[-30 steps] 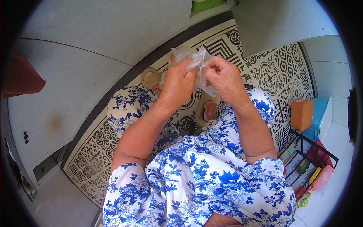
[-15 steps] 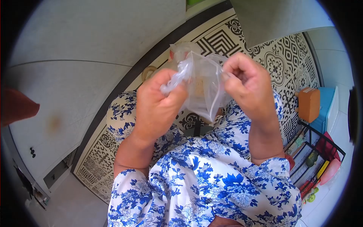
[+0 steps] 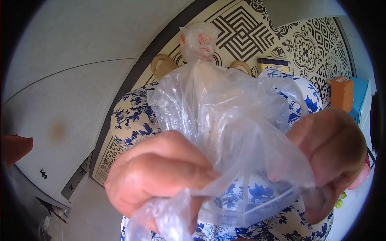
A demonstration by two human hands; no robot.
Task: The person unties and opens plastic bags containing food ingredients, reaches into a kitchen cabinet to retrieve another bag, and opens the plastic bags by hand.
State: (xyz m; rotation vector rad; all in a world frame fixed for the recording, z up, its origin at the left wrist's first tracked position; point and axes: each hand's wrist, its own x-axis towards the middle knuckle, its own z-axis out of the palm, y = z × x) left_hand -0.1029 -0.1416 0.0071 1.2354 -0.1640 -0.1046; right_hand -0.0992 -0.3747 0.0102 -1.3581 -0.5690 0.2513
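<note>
A pale grey, smooth-faced cabinet front (image 3: 76, 44) fills the left side of the view, beside a floor of cream tiles with black geometric and floral patterns (image 3: 297, 44). Above the floor are the person's white clothes with blue flower print (image 3: 134, 114), covering both knees and the torso. The large clear, crinkled plastic bag (image 3: 237, 112) spreads in front of the body, between the two hands and over the lap; a pale beige patch shows through its upper part, whether inside or behind I cannot tell. The left hand (image 3: 159, 172) has its grip pressed together on gathered film, with a crumpled tuft hanging below the fist. The right hand (image 3: 331, 156) has its grip curled closed on the bag's opposite edge, the fingertips partly veiled by film. Just beyond the clear bag is a smaller, whitish translucent bag with red print (image 3: 200, 42). At the right stands a bright blue box (image 3: 360, 100), with an orange-brown block (image 3: 341, 93) beside it. Two beige sandals (image 3: 164, 67) show near the knees, and a dark blue and yellow flat packet (image 3: 273, 65) lies on the floor near the right knee. At the far left is a reddish-brown pointed object (image 3: 17, 148), cut off by the dark rim. A small black knob (image 3: 43, 174) sits on the cabinet front.
</note>
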